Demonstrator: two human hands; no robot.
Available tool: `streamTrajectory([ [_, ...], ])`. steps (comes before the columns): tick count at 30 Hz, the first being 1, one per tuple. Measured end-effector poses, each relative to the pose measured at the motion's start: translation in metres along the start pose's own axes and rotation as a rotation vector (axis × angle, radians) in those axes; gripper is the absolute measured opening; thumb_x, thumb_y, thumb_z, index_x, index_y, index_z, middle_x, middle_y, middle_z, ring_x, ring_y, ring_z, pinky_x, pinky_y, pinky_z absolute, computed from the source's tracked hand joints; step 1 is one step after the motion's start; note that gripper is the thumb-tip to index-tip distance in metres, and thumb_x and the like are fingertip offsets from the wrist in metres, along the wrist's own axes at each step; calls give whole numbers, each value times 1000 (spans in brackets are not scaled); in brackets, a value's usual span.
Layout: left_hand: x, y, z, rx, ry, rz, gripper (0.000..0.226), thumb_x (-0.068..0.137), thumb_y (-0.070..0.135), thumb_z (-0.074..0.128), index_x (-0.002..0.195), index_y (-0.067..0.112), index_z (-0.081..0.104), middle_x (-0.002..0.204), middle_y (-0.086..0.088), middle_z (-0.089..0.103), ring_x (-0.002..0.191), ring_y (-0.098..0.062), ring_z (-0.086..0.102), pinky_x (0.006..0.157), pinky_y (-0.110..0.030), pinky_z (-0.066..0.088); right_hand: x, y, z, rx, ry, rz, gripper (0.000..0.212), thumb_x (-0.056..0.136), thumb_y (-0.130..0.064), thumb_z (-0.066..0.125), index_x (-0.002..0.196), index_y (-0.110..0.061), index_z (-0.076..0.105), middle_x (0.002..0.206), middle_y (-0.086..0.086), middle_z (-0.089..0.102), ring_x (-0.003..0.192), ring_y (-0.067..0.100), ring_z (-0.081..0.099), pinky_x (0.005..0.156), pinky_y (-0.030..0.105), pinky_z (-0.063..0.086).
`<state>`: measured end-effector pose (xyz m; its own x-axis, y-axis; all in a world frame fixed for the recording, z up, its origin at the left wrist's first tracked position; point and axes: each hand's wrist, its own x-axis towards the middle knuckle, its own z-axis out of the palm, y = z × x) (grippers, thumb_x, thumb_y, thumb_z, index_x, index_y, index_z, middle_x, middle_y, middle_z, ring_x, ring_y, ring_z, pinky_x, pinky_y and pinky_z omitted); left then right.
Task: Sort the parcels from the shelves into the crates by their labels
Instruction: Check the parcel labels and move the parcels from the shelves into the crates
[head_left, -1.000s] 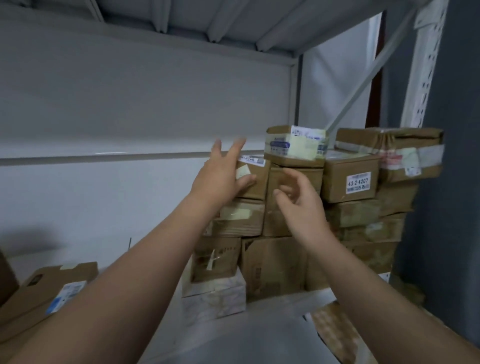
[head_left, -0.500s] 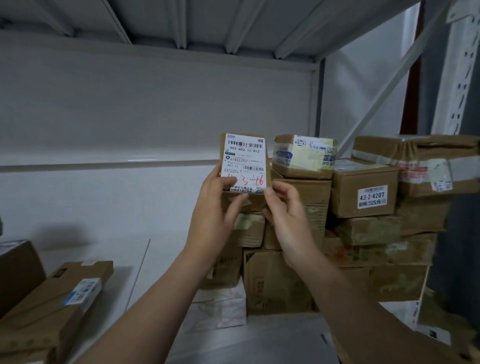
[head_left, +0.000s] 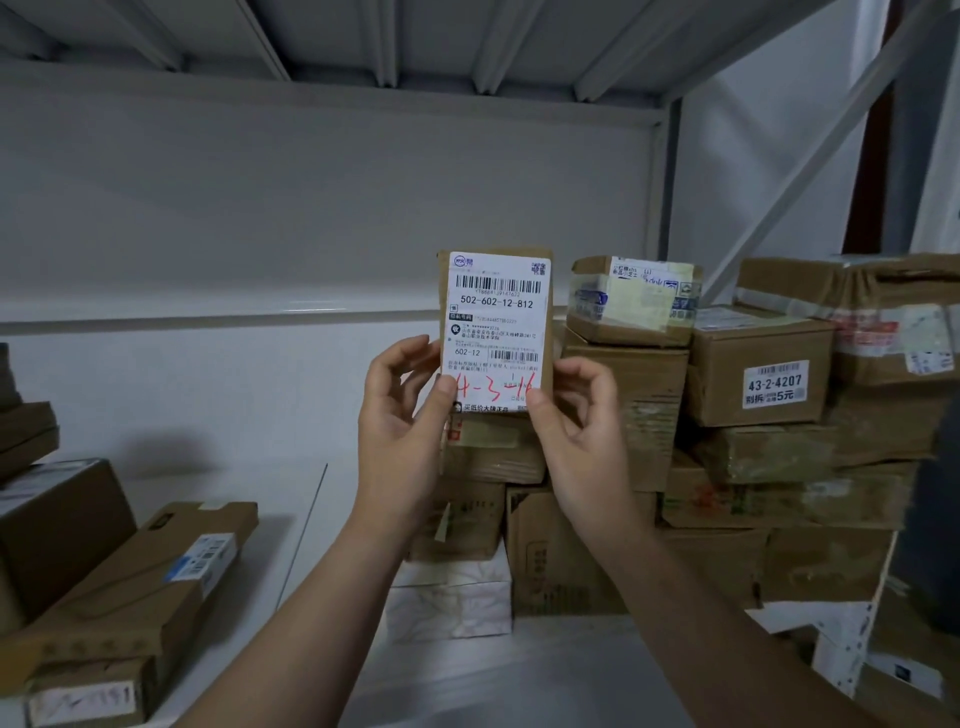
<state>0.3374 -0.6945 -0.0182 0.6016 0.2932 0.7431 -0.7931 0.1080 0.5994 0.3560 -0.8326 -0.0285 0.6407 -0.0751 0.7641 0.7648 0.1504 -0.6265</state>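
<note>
Parcel (head_left: 494, 291) is getting held upright in front of the stacked boxes (head_left: 758, 364) on the shelf (head_left: 519, 675), left hand (head_left: 402, 421) and right hand (head_left: 576, 421) both pinching its bottom corners. Thumbs are covering part of the red handwritten "4-3-16", and the label's tiny print is looking too blurry to read

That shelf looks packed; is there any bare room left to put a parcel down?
Yes: the white shelf is bare between the left boxes and the stack, and in front of the stack. The right side is crowded.
</note>
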Motion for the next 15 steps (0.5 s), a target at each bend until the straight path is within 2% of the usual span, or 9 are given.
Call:
streamTrajectory([
  [3, -2, 8, -3, 16, -4, 7, 31, 90, 3, 58, 112, 25, 54, 115, 11, 65, 116, -14, 59, 84, -24, 53, -1, -5, 4, 2, -12, -33, 32, 91, -1, 58, 106, -26, 47, 110, -6, 55, 103, -8, 58, 88, 14, 48],
  [5, -5, 13, -7, 30, -6, 15, 29, 89, 11, 59, 116, 22, 57, 119, 1, 65, 116, -18, 59, 84, -26, 54, -3, -10, 7, 4, -17, -85, 32, 92, -1, 57, 108, -26, 46, 111, -8, 54, 105, -7, 58, 88, 14, 48],
  [7, -9, 21, -14, 16, 5, 24, 30, 87, 15, 60, 116, 21, 59, 119, -5, 65, 114, -22, 60, 81, -25, 53, -7, -13, 13, -4, -30, -160, 30, 92, -9, 57, 112, -28, 45, 115, -3, 53, 111, 0, 57, 92, 20, 49],
  [10, -18, 32, -33, 34, 16, 84, 32, 82, 19, 64, 113, 28, 59, 117, -1, 65, 114, -24, 59, 78, -23, 52, -19, -15, 28, -11, -69, -229, 31, 91, -22, 56, 117, -31, 44, 122, 12, 50, 116, 18, 58, 95, 35, 51],
  [12, -28, 39, -50, 78, 17, 99, 34, 81, 21, 63, 113, 30, 57, 118, 0, 64, 117, -24, 57, 82, -27, 53, -28, -11, 43, -19, -80, -227, 32, 90, -25, 56, 119, -32, 44, 122, 16, 50, 115, 29, 58, 95, 46, 50],
  [15, -43, 45, -84, 169, 29, 58, 42, 81, 16, 66, 119, 27, 51, 122, 3, 62, 120, -18, 55, 88, -28, 52, -48, 1, 73, 5, -112, -187, 35, 89, -25, 57, 122, -33, 44, 123, 13, 51, 116, 28, 56, 96, 49, 48],
])
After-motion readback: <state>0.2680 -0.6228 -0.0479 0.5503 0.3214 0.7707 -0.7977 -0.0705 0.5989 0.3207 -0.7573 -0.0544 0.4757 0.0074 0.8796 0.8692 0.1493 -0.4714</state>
